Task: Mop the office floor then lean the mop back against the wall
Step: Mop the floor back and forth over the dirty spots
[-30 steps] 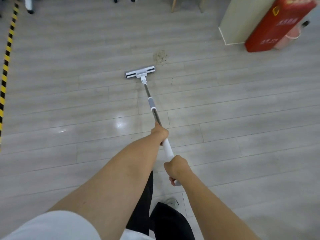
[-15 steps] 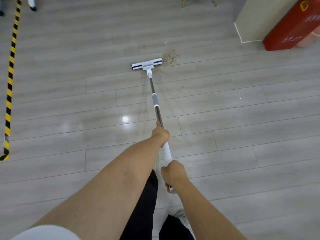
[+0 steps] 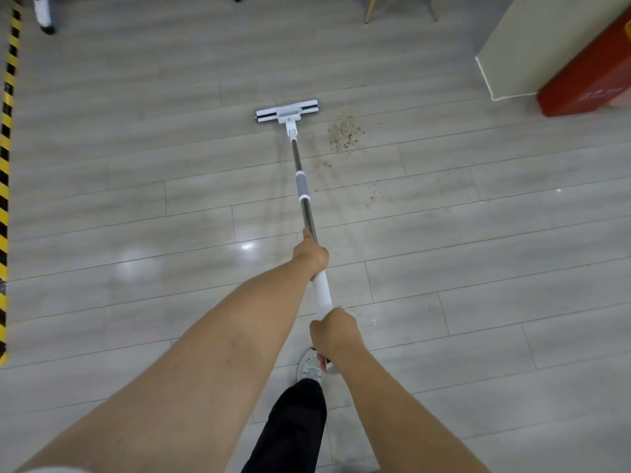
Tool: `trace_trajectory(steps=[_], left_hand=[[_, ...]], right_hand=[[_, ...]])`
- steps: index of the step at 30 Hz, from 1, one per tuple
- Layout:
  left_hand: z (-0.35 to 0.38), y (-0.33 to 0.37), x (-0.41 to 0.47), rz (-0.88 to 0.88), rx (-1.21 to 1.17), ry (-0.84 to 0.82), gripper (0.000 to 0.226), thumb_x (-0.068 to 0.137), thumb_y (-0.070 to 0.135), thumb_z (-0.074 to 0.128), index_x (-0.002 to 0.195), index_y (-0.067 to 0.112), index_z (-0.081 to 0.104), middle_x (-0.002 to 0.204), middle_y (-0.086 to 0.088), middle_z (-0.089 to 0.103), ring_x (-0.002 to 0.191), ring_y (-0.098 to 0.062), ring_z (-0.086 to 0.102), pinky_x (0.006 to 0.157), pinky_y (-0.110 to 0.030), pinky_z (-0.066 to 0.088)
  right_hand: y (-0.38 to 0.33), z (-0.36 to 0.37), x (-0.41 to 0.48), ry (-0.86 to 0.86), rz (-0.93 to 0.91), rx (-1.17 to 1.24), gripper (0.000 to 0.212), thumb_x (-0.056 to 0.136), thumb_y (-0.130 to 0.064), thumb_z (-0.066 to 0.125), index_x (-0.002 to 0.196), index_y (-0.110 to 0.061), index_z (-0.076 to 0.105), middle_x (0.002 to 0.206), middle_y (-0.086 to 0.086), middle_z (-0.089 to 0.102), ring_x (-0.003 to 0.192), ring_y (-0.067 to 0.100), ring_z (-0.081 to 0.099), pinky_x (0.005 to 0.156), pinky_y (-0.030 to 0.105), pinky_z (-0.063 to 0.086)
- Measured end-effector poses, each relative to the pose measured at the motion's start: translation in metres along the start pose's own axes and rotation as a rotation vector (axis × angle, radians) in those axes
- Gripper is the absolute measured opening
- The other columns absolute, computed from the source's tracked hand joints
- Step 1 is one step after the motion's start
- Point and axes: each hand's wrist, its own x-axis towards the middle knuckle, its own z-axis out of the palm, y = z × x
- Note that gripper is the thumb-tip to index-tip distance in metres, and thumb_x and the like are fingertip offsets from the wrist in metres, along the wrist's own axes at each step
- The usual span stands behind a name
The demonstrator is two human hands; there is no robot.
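A flat mop with a white head (image 3: 287, 110) lies on the grey plank floor (image 3: 136, 206), its metal and white pole (image 3: 303, 196) running back toward me. My left hand (image 3: 311, 254) grips the pole at mid-length where the white sleeve begins. My right hand (image 3: 333, 332) grips the pole's near end. A patch of brown dirt (image 3: 343, 133) lies just right of the mop head, with scattered crumbs trailing toward me.
Yellow-and-black hazard tape (image 3: 6, 172) runs along the left edge. A beige wall corner (image 3: 502, 59) and a red cabinet (image 3: 587, 83) stand at the far right. Chair legs (image 3: 370, 10) and someone's shoe (image 3: 44, 13) are at the top. My own foot (image 3: 309, 367) is below the pole.
The mop head has slid forward and left past the dirt patch, which now lies to its right and slightly nearer me. Both hands kept their grip.
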Motion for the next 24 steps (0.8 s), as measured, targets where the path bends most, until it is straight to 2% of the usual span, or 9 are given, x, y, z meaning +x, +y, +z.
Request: trace_trajectory(steps=[6,9,11,15,18,21,24], left_hand=[[-0.056,0.058,0.057,0.028,-0.027,0.013,0.078,0.097,0.013,0.045,0.16,0.036,0.004,0.126,-0.016,0.056,0.101,-0.038,0.066,0.068,-0.044,0.061],[-0.074,0.077,0.081,0.018,-0.036,0.014,0.077,0.096,0.011,0.045,0.159,0.036,0.007,0.119,-0.016,0.056,0.099,-0.038,0.067,0.075,-0.049,0.061],[-0.078,0.081,0.094,0.007,-0.035,0.015,0.075,0.096,0.011,0.045,0.158,0.035,0.01,0.116,-0.016,0.056,0.097,-0.038,0.067,0.077,-0.052,0.061],[-0.072,0.07,0.101,0.024,0.015,0.038,0.073,0.098,0.011,0.046,0.158,0.032,0.012,0.117,-0.015,0.054,0.098,-0.035,0.064,0.077,-0.047,0.061],[-0.057,0.052,0.095,0.022,0.003,0.032,0.077,0.098,0.011,0.045,0.159,0.035,0.006,0.121,-0.014,0.054,0.1,-0.035,0.064,0.077,-0.047,0.061],[-0.038,0.036,0.079,0.019,-0.009,0.036,0.076,0.096,0.01,0.045,0.159,0.036,0.009,0.119,-0.015,0.055,0.099,-0.036,0.066,0.079,-0.05,0.061],[-0.012,0.011,0.049,0.007,0.002,0.028,0.076,0.097,0.01,0.045,0.159,0.035,0.009,0.118,-0.016,0.056,0.098,-0.037,0.066,0.079,-0.051,0.061]], right_hand=[[-0.097,-0.005,0.036,-0.013,0.041,0.137,0.02,0.093,-0.004,0.048,0.112,-0.007,0.057,0.08,0.011,0.058,0.055,0.019,0.049,0.04,0.018,0.04],[-0.131,-0.008,0.049,-0.045,0.094,0.165,0.012,0.094,-0.001,0.047,0.096,-0.01,0.054,0.082,0.009,0.055,0.059,0.018,0.047,0.043,0.021,0.038],[-0.143,-0.006,0.057,-0.07,0.091,0.176,0.014,0.093,0.001,0.045,0.09,-0.011,0.051,0.082,0.009,0.054,0.06,0.018,0.045,0.045,0.024,0.038],[-0.13,0.006,0.07,-0.08,0.051,0.186,0.02,0.092,0.002,0.045,0.105,-0.011,0.053,0.085,0.01,0.056,0.062,0.019,0.047,0.049,0.025,0.04],[-0.106,0.011,0.071,-0.082,0.047,0.184,0.018,0.091,0.003,0.045,0.101,-0.009,0.053,0.085,0.011,0.056,0.064,0.02,0.048,0.052,0.027,0.042],[-0.077,0.011,0.066,-0.081,0.038,0.182,0.015,0.09,0.003,0.045,0.091,-0.01,0.052,0.083,0.011,0.056,0.063,0.02,0.048,0.056,0.028,0.043],[-0.032,0.01,0.053,-0.081,0.039,0.165,0.018,0.09,0.003,0.044,0.099,-0.008,0.055,0.081,0.011,0.055,0.062,0.019,0.047,0.049,0.024,0.04]])
